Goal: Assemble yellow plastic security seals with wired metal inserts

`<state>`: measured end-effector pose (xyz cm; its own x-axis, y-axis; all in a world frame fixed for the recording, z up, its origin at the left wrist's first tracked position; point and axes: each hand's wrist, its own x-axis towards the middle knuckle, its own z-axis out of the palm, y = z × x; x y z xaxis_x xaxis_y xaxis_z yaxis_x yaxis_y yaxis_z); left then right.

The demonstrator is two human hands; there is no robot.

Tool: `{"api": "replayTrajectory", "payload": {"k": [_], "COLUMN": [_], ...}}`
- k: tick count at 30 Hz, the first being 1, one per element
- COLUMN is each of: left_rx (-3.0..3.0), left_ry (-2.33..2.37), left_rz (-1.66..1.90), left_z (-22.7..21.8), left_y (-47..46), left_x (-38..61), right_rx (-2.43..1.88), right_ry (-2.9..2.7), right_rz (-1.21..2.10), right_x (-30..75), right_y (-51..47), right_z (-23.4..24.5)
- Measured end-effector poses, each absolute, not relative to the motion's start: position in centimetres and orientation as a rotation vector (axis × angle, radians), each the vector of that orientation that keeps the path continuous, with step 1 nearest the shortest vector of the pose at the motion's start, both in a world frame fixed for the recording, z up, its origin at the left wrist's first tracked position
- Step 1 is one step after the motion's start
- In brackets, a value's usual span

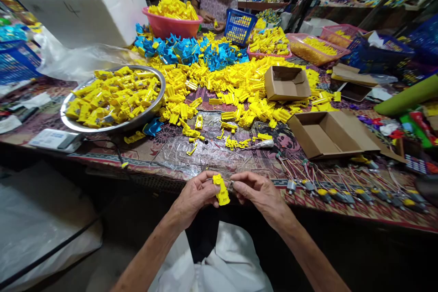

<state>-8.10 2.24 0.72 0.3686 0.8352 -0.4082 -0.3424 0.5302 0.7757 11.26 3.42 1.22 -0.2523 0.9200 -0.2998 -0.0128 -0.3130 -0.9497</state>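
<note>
Bare hands and forearms, white garment over dark clothing

The left hand (195, 195) and right hand (262, 194) are ungloved, and both forearms (150, 251) are bare to the bottom of the view, with no sleeves showing. A loose, softly creased white garment (219, 267) covers the lap, and a dark garment (201, 237) shows above it, too shadowed to make out any detail.

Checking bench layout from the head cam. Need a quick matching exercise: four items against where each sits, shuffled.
Items:
1. Steel basin
2. Yellow plastic part
3. Small wired motors
4. Pink plastic basin

Places:
A. Between the left hand and right hand
B. Far side, beside a blue plastic basket
C. Along the near right edge of the table
D. Left side, heaped with yellow parts

Pairs: 1-D, 2-A, 3-C, 4-B
</note>
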Motion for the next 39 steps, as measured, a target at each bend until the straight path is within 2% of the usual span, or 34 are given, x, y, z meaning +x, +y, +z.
{"api": "replayTrajectory", "payload": {"k": [7,14,21,31,39], "left_rx": [0.692,0.771,0.869,0.963,0.974], "left_ry": [0.964,1.051,1.193,1.204,1.221], "left_rz": [0.817,0.817,0.804,0.918,0.962], "left_z": [-0.1,-0.6,0.4,-0.2,0.1], "left_y": [2.4,2.7,2.8,2.0,1.9], "left_x": [-8.0,-7.9,-7.1,-6.8,-6.4], "right_rx": [-1.208,-1.254,-1.377,-1.296,-1.388], "right_ry": [-1.324,-1.447,-1.716,-1.484,-1.644], "right_rz": [1.788,1.720,1.485,1.614,1.419], "right_x": [11.8,11.4,11.1,10.7,10.7], "right_y": [3.5,3.2,2.8,2.3,2.1], "right_z": [1.6,1.3,3.0,1.9,2.3]}}
